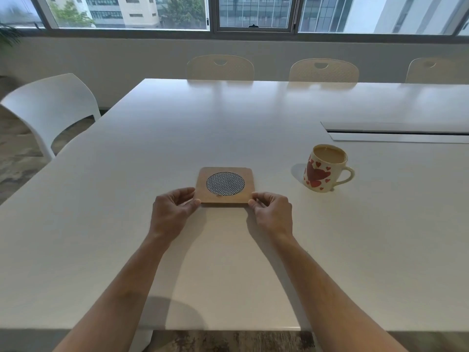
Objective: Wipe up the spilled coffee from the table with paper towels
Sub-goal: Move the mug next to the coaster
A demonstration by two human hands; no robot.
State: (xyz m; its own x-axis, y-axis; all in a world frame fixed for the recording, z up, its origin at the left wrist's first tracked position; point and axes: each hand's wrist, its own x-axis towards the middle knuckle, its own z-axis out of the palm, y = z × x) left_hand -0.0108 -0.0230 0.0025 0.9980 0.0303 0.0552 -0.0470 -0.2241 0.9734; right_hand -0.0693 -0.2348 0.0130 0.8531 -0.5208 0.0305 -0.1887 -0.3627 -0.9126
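Note:
A square wooden coaster [224,198] with a round patterned grey insert lies flat on the white table [152,148], in the middle in front of me. My left hand [172,209] pinches its near left corner and my right hand [272,212] pinches its near right corner. To the right stands a cream mug [323,168] with red hearts, upright, handle to the right, full of milky coffee. I see no spilled coffee and no paper towels in view.
A cable slot with a grey lid [396,132] is set into the table at the right. A white chair [50,107] stands at the left end. Three beige chairs [220,68] line the far side under the windows.

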